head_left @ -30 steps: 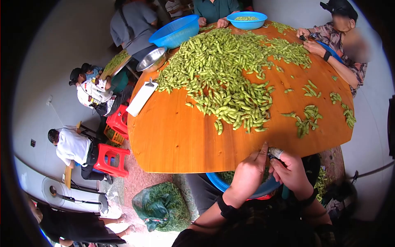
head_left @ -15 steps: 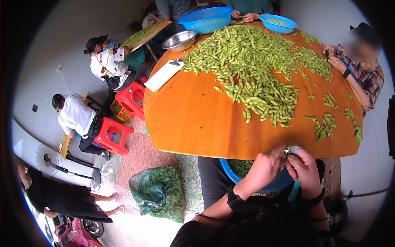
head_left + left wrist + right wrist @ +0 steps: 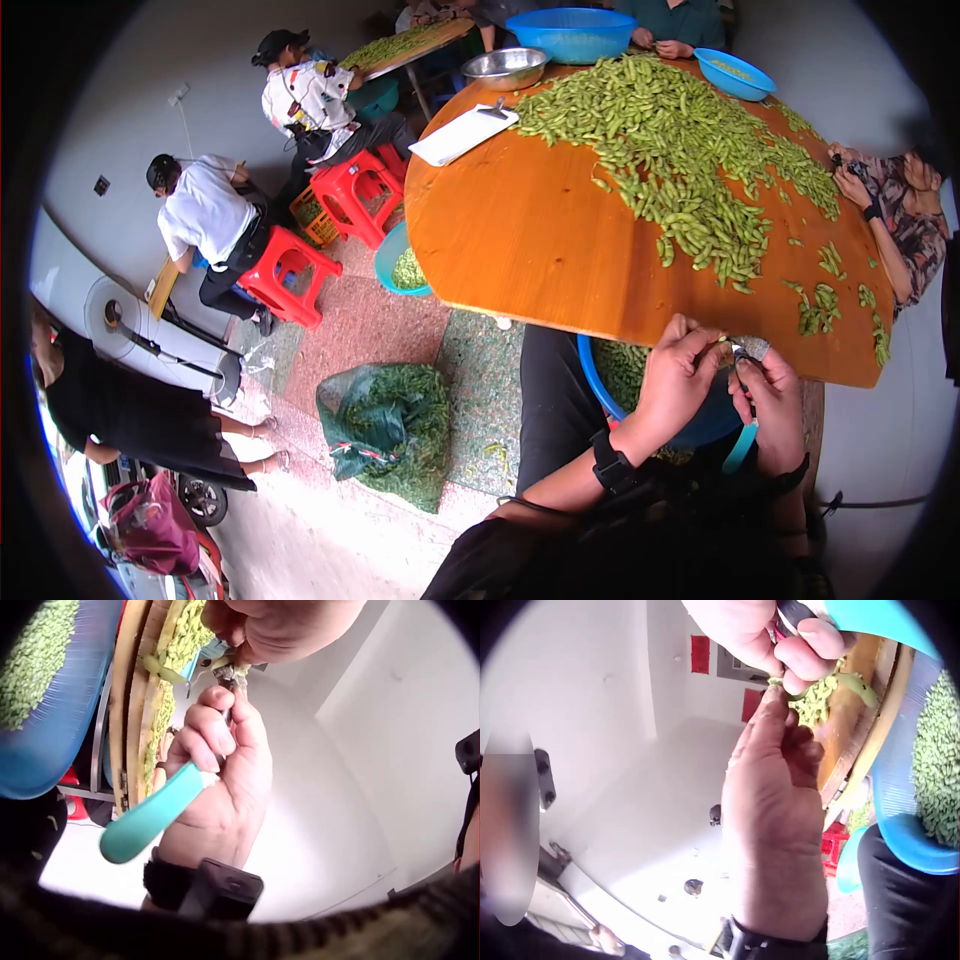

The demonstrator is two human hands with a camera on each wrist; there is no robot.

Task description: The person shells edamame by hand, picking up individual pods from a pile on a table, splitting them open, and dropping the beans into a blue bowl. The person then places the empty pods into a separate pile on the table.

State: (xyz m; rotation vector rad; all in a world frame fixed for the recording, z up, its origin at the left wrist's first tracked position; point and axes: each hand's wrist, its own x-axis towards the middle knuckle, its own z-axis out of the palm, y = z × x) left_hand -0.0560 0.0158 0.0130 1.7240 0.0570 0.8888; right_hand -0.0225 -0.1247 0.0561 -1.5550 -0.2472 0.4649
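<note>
In the head view my left hand (image 3: pixel 683 370) and right hand (image 3: pixel 778 410) meet just over the near table edge, fingertips close together. The right fingers are curled round a tool with a curved teal handle (image 3: pixel 150 819) and a dark metal tip; its exact kind I cannot tell. Something grey wraps a right fingertip (image 3: pixel 757 347). My left thumb and forefinger pinch a small green soybean pod (image 3: pixel 775 680) at the tool's tip. Another plump pod (image 3: pixel 161 669) shows beside the fingers. Below the hands, a blue basin (image 3: pixel 590 375) holds many small green beans.
A large heap of soybean pods (image 3: pixel 690 170) covers the far part of the wooden table (image 3: pixel 520 240), with a clipboard (image 3: pixel 465 133), a steel bowl (image 3: pixel 505 68) and blue basins beyond. Red stools (image 3: pixel 290 275), a green mesh sack (image 3: pixel 390 430) and seated people surround it.
The head view has swung, so table and hands sit further right, and a teal basin on the floor has come into sight. Both hands stay together, the right still gripping the tool.
</note>
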